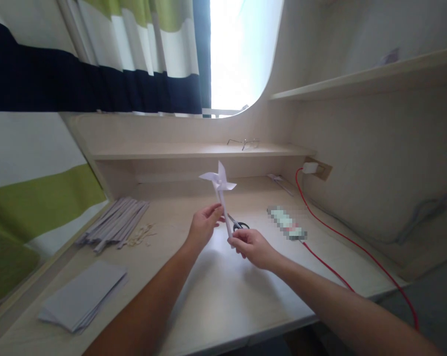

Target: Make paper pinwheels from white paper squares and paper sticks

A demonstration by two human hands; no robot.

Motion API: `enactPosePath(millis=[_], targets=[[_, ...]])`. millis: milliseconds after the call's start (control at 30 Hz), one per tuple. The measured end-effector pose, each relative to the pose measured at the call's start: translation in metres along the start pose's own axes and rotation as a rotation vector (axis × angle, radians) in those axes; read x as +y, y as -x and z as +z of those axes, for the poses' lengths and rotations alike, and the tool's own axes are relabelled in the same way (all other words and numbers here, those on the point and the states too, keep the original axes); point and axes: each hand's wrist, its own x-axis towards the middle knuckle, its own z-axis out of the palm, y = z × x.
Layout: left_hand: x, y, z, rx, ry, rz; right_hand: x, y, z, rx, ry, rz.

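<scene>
White paper forms the pinwheel (219,182), held upright above the pale worktop (223,296); the right hand (252,245) is closed around the lower end of its stick, and the left hand (203,226) pinches the stick higher up. Scissors (238,225) lie just behind the right hand, with folded paper strips (114,223) off to the left.

A pinwheel (219,182) stands upright above the middle of the worktop (223,291), held between the left hand (203,227) and the right hand (251,245), the right lower on its stick. Scissors (238,225) lie just behind the right hand. To the right lies a cable (352,243) running to a far-right wall plug (310,168). Far left lies a bundle of sticks (114,225); near left, a paper stack (82,301). Glasses (244,143) rest on the shelf (171,151) behind.
</scene>
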Motion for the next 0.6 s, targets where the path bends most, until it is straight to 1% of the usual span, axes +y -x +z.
enactPosePath(millis=[67, 167, 300, 400, 500, 600], targets=[[-0.009, -0.001, 0.002, 0.025, -0.058, 0.009, 0.007, -0.005, -0.022, 0.043, 0.085, 0.025], [-0.023, 0.002, -0.002, 0.041, -0.146, 0.023, 0.022, -0.018, -0.066, 0.096, 0.251, 0.105], [-0.039, 0.005, -0.011, 0.043, -0.263, 0.045, 0.044, -0.046, -0.129, 0.118, 0.441, 0.293], [-0.044, 0.008, -0.012, 0.018, -0.339, 0.064, 0.057, -0.074, -0.169, 0.151, 0.565, 0.427], [-0.045, 0.011, -0.011, 0.004, -0.414, 0.075, 0.066, -0.1, -0.196, 0.209, 0.685, 0.533], [-0.046, 0.015, -0.012, -0.004, -0.463, 0.085, 0.076, -0.119, -0.211, 0.294, 0.798, 0.607]])
